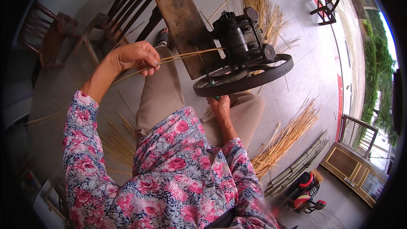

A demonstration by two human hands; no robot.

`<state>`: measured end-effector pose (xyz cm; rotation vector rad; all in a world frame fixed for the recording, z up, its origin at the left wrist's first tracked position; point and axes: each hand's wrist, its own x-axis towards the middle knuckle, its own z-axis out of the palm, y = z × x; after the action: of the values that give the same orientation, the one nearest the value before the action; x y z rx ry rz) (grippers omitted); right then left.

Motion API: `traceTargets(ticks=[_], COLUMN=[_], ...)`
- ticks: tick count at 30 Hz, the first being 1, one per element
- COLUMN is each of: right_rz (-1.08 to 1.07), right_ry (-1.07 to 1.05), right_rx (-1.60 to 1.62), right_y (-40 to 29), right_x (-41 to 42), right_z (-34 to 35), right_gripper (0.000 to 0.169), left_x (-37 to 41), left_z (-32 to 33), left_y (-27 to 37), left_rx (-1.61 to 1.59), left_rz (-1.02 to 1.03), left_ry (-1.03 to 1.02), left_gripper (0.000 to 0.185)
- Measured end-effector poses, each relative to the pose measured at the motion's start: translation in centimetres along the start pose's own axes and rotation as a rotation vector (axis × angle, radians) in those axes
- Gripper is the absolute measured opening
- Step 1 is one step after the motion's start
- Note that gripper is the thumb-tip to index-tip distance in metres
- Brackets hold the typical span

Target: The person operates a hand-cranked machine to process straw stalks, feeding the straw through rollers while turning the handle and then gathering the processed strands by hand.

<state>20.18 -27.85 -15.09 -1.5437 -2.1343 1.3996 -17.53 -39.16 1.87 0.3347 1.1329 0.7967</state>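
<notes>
Thin split bamboo strips [182, 55] are pinched between the thumb and fingers of my left hand [138, 58]. They run from my fingers to the rollers of a dark, greasy hand-cranked roller mill [237, 39]. The strips' other ends trail behind my wrist to the left. Under the mill, a spoked iron flywheel [244, 86] carries a green crank handle [212, 83]. My right hand [220, 105] is closed around the lower end of that handle, just below the wheel rim. The mill is fixed to the end of a worn wooden bench plank [181, 9].
Bundles of split strips lie on the floor: one behind the mill [265, 16], another bundle to the right [286, 143], and loose strips on the left [117, 143]. Bamboo poles [299, 162] lie at lower right near a ride-on toy [305, 190]. Wooden chairs [52, 38] stand at left.
</notes>
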Motion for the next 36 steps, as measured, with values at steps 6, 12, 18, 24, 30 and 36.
traceTargets(ticks=[6, 12, 18, 24, 30, 36], right_rz=[-0.023, -0.02, -0.089, -0.205, -0.142, -0.198], right_ry=[-0.028, -0.028, -0.053, -0.01, 0.002, 0.049], right_rx=[-0.002, -0.02, 0.007, -0.001, 0.072, 0.102], right_y=[1.8, 2.8, -1.0, -1.1, -2.0, -3.9], right_x=[0.4, 0.4, -0.5, -0.6, -0.9, -1.3], right_z=[0.4, 0.2, -0.9, -0.9, -1.0, -1.3], right_gripper=[0.014, 0.019, 0.018, 0.015, 0.025, 0.022], left_x=[-0.1, -0.2, 0.9, 0.9, 1.4, 1.7], left_z=[-0.6, -0.9, -0.8, -0.4, -1.4, -2.3], left_y=[0.6, 2.2, 1.4, 0.8, 0.9, 0.4], left_rx=[0.0, 0.067, 0.032, 0.034, 0.079, 0.071], left_rz=[-0.016, -0.067, 0.017, 0.058, 0.076, 0.086], left_ry=[-0.066, -0.091, -0.073, -0.013, 0.019, 0.004], left_gripper=[0.012, 0.009, 0.016, 0.014, 0.013, 0.014])
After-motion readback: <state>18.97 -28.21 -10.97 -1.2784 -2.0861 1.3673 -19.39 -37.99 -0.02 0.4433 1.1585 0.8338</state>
